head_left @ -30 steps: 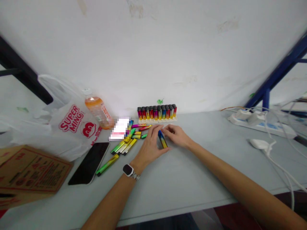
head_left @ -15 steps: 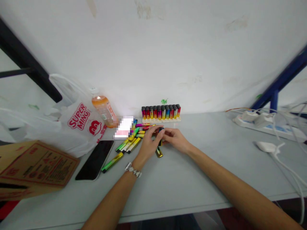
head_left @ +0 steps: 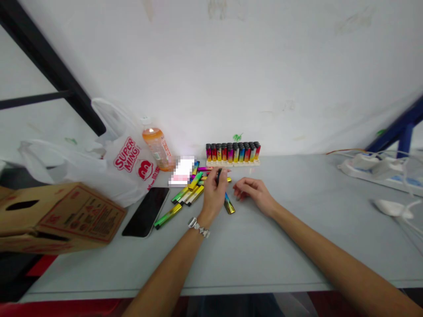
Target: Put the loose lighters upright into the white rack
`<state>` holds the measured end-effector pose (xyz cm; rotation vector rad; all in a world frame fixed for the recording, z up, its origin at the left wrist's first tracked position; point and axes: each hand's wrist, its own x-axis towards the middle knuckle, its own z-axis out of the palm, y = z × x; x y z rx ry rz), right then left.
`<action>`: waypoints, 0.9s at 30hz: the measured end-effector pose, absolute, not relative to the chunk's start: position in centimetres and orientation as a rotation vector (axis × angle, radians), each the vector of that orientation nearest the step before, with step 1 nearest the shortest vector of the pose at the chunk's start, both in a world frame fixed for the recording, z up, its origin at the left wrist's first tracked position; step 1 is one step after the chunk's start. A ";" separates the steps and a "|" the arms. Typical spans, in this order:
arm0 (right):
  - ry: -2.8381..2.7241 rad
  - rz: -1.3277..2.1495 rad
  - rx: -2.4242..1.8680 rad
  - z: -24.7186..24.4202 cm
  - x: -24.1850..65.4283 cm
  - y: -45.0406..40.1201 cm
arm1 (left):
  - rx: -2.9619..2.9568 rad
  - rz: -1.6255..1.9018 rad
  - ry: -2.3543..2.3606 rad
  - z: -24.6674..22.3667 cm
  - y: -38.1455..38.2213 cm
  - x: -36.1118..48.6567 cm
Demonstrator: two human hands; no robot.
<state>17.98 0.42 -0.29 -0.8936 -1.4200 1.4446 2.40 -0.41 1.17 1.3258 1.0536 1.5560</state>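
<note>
My left hand point(head_left: 214, 191) is closed around a lighter point(head_left: 219, 174), whose black top shows between thumb and fingers; the rest of it is hidden. Apart from it to the right, my right hand point(head_left: 254, 192) hovers with loosely curled fingers and nothing visible in them. Between the hands a gold-and-blue lighter point(head_left: 229, 204) lies on the table. Several shiny green, yellow and pink lighters point(head_left: 187, 194) are scattered left of my left hand. Behind the hands, rows of upright multicoloured lighters point(head_left: 233, 152) stand in a white holder point(head_left: 243, 164) by the wall.
A phone point(head_left: 146, 212) lies flat to the left, beside a cardboard box point(head_left: 82, 215) and a white plastic bag point(head_left: 115, 176). An orange drink bottle point(head_left: 157, 149) stands near the wall. At right are a power strip point(head_left: 363, 169) and a white charger point(head_left: 393, 208) with cables.
My right hand has drawn away from my left hand, which keeps the dark-topped lighter. The gold-and-blue lighter on the table now shows more fully. The view has shifted left.
</note>
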 end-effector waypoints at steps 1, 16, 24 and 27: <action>-1.430 1.437 -0.897 -0.3 17.9 0.3 | 1.296 1.515 1.043 1.3 -0.5 2.4; -1.506 1.385 -0.946 -0.3 17.4 0.0 | 1.085 1.330 1.129 2.1 -1.3 4.1; -1.573 1.338 -0.973 -0.1 17.3 -0.1 | 1.051 1.268 1.046 2.0 -1.5 3.7; -1.585 1.334 -0.981 -0.2 17.3 -0.1 | 1.070 1.287 1.092 2.1 -1.4 3.8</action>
